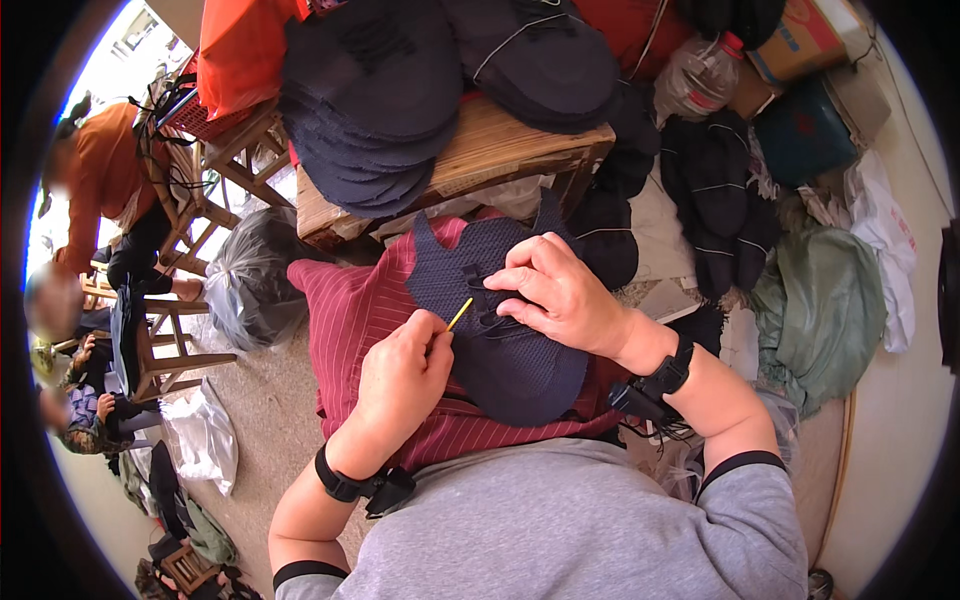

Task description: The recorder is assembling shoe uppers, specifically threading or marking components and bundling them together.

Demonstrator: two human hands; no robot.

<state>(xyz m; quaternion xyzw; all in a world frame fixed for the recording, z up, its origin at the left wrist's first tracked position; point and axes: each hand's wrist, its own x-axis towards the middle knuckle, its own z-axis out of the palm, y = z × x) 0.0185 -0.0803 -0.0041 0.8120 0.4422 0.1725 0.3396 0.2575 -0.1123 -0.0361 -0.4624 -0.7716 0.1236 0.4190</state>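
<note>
Across my lap, on a maroon pinstriped cloth [345,310], lies a navy knitted shoe upper [525,385] with two pointed ends toward the bench. Dark lace [490,322] loops over its middle. My left hand [400,375] is closed in a pinch around a thin yellow stick-like tool [461,313], whose tip points at the lace area. Just to the right, my right hand [570,300] bends over the upper with thumb and fingers pinched together at the lace. Its fingertips partly cover what they grip, which looks like the dark lace.
Ahead stands a wooden bench [510,150] bearing stacked dark uppers [370,90]. Tied dark bundles [710,190], a clear plastic jar [698,80] and a green sack [825,310] lie at right. A stuffed plastic bag [255,285], wooden stools [165,365] and other people [110,170] are at left.
</note>
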